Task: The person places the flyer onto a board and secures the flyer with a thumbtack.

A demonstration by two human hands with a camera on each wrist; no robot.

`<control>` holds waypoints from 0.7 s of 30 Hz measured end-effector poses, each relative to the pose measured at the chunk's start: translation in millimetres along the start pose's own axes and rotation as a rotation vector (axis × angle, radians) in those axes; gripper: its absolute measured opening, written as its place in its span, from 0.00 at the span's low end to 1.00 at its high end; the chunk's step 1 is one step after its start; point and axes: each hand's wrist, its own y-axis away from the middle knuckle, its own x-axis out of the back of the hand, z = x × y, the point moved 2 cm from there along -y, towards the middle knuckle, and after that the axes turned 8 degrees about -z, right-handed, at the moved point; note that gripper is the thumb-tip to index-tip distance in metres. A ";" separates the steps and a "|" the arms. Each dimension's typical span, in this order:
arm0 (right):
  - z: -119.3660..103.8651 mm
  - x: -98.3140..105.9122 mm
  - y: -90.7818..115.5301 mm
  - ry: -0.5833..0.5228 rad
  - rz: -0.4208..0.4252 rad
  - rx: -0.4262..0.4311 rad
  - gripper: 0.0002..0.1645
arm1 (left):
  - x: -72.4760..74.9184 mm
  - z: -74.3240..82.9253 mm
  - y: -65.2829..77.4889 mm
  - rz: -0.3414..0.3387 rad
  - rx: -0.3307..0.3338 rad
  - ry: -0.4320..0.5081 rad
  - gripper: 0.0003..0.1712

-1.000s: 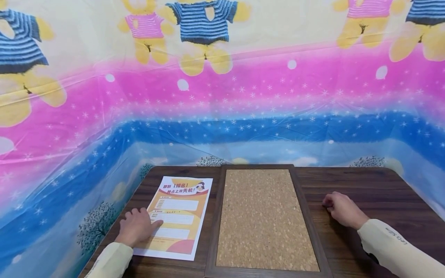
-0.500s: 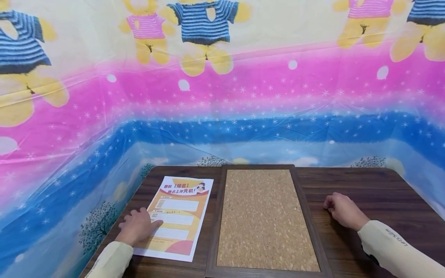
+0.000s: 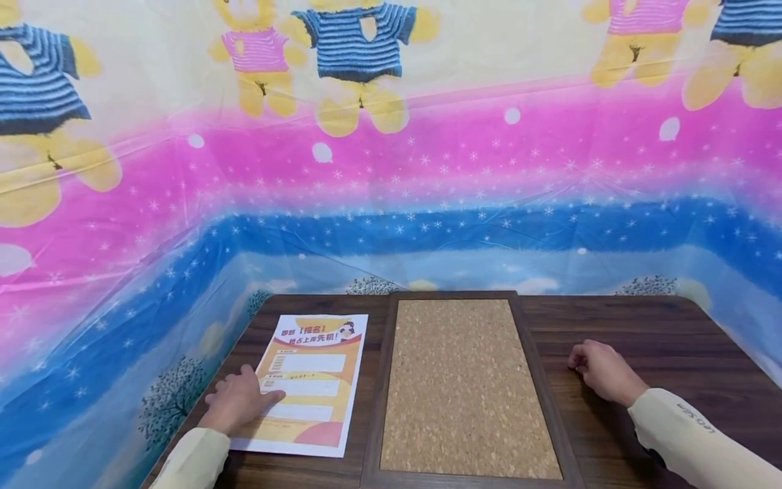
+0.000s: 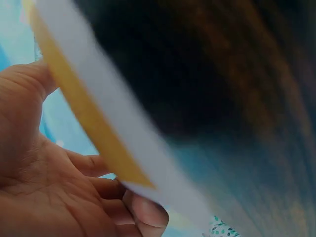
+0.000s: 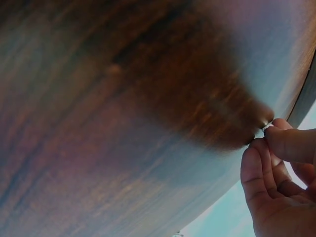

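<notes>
A printed sheet of paper [image 3: 308,407], orange and white with a heading and white boxes, lies on the table left of the framed cork board [image 3: 464,387]. My left hand [image 3: 235,404] rests at the sheet's left edge, fingers spread and thumb lying on the print. In the left wrist view, the palm shows beside the sheet's white border [image 4: 106,98]. Right of the board, my right hand [image 3: 605,370] is low over the table, its fingers curled. The right wrist view shows thumb and fingertips pinching a tiny shiny-tipped object [image 5: 265,129], mostly hidden.
The dark wood-grain table [image 3: 660,326] extends on both sides of the board's brown frame [image 3: 540,380]. A printed cloth [image 3: 427,163] with bears and snowflakes hangs behind and around the table.
The sheet has turned slightly, its top edge shifting left and its lower right corner a little right. My left fingers have shifted slightly left with it. My right hand looks still.
</notes>
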 end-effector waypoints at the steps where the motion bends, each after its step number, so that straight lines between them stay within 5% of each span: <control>1: -0.1 0.4 -0.2 0.001 0.001 0.002 0.16 | 0.3 -0.5 0.4 0.002 -0.003 0.007 0.61; 5: -0.1 0.6 -1.1 0.002 0.000 -0.004 0.16 | 2.1 -0.6 1.4 0.007 -0.005 0.035 0.55; 12: -0.5 0.2 -2.3 -0.017 -0.002 -0.038 0.18 | 5.4 3.8 6.4 0.069 0.011 0.084 0.26; 21: -3.9 1.4 -0.8 -0.020 0.009 -0.017 0.18 | 8.9 4.5 10.3 0.115 -0.020 0.115 0.15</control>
